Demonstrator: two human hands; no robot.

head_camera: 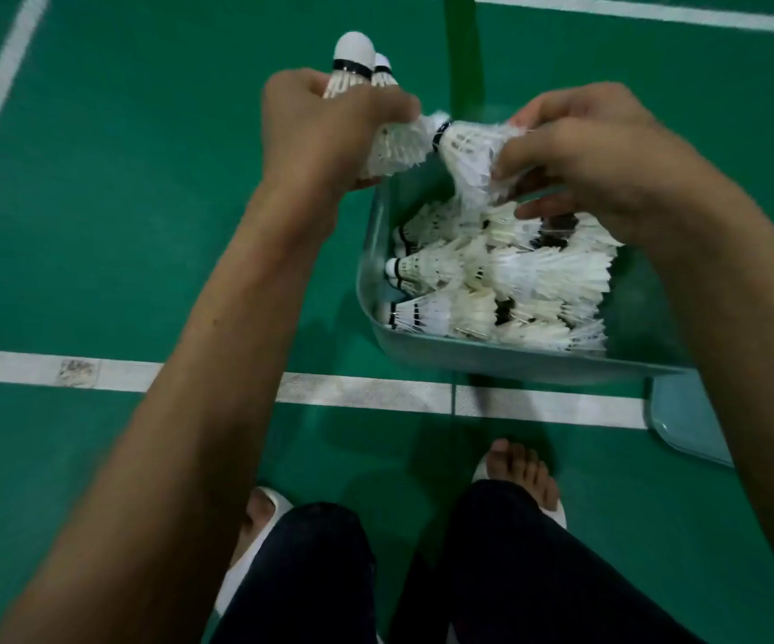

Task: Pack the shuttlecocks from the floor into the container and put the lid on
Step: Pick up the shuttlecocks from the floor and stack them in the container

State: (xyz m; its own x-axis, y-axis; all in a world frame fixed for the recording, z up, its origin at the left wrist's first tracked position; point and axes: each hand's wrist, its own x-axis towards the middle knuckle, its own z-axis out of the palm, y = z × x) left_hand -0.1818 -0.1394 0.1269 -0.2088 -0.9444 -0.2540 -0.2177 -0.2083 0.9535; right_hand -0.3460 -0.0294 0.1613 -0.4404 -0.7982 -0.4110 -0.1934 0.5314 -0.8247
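Left fingers (392, 108): being kept curled tight round a bunch (353, 62) of shuttlecocks, two corks sticking out past the far side of the fist and a feather skirt fanning out at the thumb side.
Left hand (324, 127): being held back-up, above the floor (120, 202) just beyond the container's far left corner.
Left forearm: being stretched forward from the lower left, wrist slightly bent.
Right fingers (522, 153): being pinched on the feather skirt of one shuttlecock (466, 151), whose black-banded cork is pointing left and lying against the skirt in the left hand.
Right hand (585, 165): being held knuckles-up over the container's far side.
Right forearm: being reached in from the lower right, crossing over the container's right edge.
Pile (529, 276): many shuttlecocks are lying on their sides inside the container.
Container (492, 357): standing open on the floor, just beyond a white line (366, 392).
Lid (687, 422): lying on the floor beside the container's near right corner, partly hidden by the right arm.
Slippers (255, 546): being worn on both feet, near the line.
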